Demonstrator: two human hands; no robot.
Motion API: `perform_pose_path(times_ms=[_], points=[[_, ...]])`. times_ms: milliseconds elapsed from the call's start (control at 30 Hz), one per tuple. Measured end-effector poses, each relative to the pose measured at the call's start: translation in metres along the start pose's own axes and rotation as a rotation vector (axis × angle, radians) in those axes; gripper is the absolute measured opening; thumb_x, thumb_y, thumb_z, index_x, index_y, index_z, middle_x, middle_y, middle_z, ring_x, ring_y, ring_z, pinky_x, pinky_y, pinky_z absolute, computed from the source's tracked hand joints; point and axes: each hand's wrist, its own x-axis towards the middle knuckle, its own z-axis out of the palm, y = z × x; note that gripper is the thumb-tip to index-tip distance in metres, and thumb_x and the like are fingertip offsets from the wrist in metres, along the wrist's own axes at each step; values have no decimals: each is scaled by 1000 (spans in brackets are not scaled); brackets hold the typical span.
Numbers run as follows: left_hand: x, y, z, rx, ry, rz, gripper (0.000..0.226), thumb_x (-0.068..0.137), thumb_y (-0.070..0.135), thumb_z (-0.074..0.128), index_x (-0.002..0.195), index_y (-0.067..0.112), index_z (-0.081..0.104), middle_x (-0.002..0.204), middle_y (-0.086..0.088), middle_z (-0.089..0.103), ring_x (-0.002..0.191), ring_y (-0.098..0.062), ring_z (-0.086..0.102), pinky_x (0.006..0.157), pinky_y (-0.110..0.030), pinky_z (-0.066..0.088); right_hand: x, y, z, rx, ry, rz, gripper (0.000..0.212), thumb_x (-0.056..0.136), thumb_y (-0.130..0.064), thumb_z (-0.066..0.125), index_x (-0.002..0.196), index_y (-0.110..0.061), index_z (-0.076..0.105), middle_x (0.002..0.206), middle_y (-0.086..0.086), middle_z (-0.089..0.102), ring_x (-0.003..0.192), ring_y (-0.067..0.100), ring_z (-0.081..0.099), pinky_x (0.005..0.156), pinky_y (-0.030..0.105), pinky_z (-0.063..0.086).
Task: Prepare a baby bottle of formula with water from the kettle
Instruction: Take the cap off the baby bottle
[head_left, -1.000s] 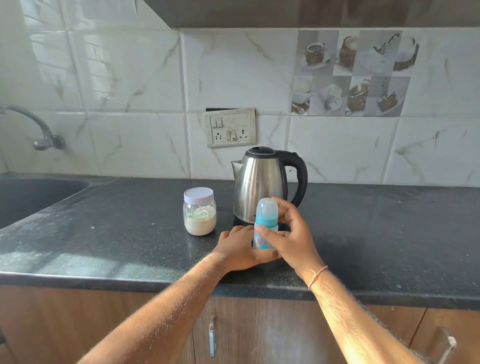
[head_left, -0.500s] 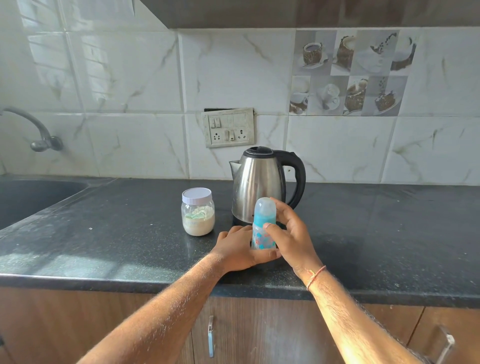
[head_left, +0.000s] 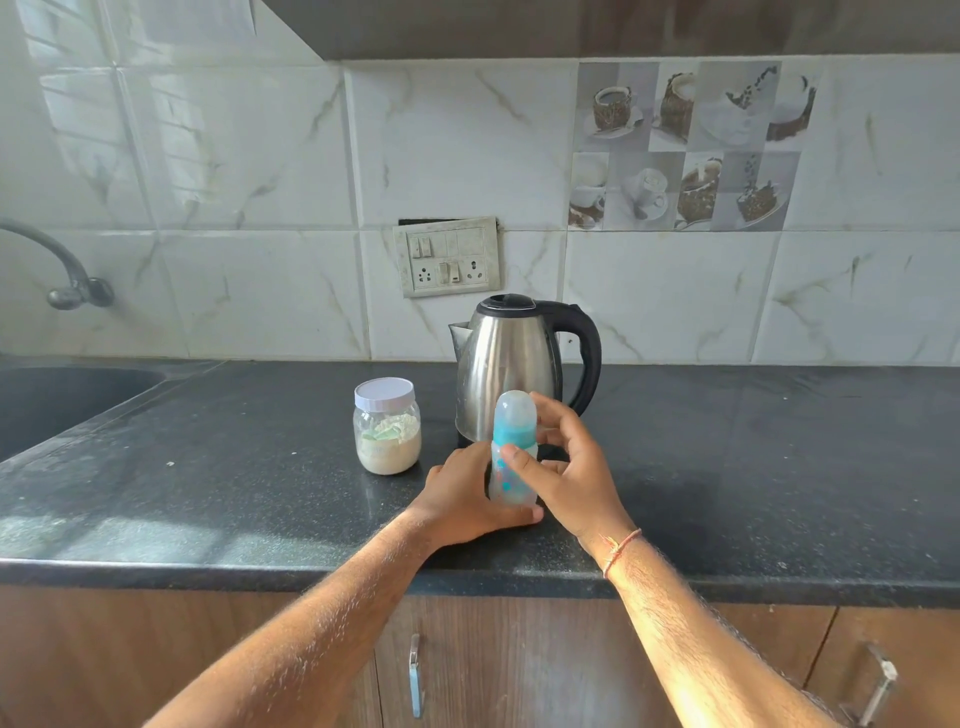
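Observation:
A small baby bottle (head_left: 511, 431) with a blue collar and a clear cap stands upright on the black counter (head_left: 208, 467), just in front of the steel kettle (head_left: 511, 364). My left hand (head_left: 462, 493) grips the bottle's lower body from the left. My right hand (head_left: 566, 467) curls round the collar, thumb in front and fingers behind. A clear jar of pale formula powder (head_left: 387, 426) with a white lid stands to the left of the kettle.
A dark sink (head_left: 62, 400) is sunk in the counter at the far left, under a wall tap (head_left: 62, 270). A switch and socket plate (head_left: 448, 257) sits on the tiled wall behind the kettle. Wooden cabinet doors with handles (head_left: 414, 680) lie below the counter edge.
My right thumb has slid from the left side of the bottle to its front, near the collar. The bottle and my left hand stay in place.

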Motion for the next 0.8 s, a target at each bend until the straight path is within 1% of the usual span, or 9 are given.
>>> perform_pose_path(times_ms=[67,133,233,333,433,533,600,700,800], points=[[-1,-9,0,-164,50,25,81,70,69,94,140,46,63,128,22,76,121,-2,71,108,-42,58,1,1,-1,-4,16,5,61,91,-29,89,142,-44,59,122,-27,72,114,5,69,97,52,62],[-4,-11,-2,-231,64,40,79,73,52,100,143,39,65,127,21,79,119,0,73,106,-33,59,1,3,-1,-20,11,9,57,95,-25,85,140,-47,58,119,-26,73,112,4,69,98,53,61],[-7,-8,-4,-206,58,24,67,78,41,101,136,36,67,120,20,80,112,5,72,99,-22,58,0,1,0,-52,11,-8,61,86,-47,85,141,-48,58,128,-27,70,119,6,67,97,57,61],[-6,-7,-4,-195,26,30,63,83,41,97,139,35,68,123,20,79,115,3,72,103,-30,60,0,1,1,-78,20,-18,68,81,-58,87,142,-49,58,134,-30,66,124,5,65,99,52,62],[-4,-9,-4,-189,2,34,61,85,43,94,141,36,68,125,21,79,117,1,73,107,-39,61,2,4,-1,-63,57,-11,59,90,-42,88,138,-53,56,129,-32,68,122,3,66,98,47,64],[-4,-7,-3,-193,10,25,59,84,45,94,137,39,69,124,23,79,117,1,73,107,-40,61,3,6,-3,-23,50,6,54,96,-31,83,136,-54,55,133,-21,72,126,6,68,97,44,65],[-5,-7,-3,-192,23,23,58,83,46,95,135,38,70,122,23,79,114,1,74,106,-39,62,3,4,-1,-5,34,21,55,91,-40,81,138,-52,56,133,-21,73,126,8,69,98,47,64],[-4,-7,-2,-201,28,12,64,79,51,95,137,38,70,123,22,80,117,0,73,108,-40,61,4,4,2,-54,33,-16,70,81,-58,84,144,-46,56,128,-31,68,121,6,67,95,50,64],[-4,-8,-2,-197,19,5,69,77,55,94,140,38,69,126,22,79,121,-1,72,111,-40,59,6,8,2,-67,52,1,68,87,-47,89,144,-49,52,121,-33,68,120,8,67,96,45,65]])
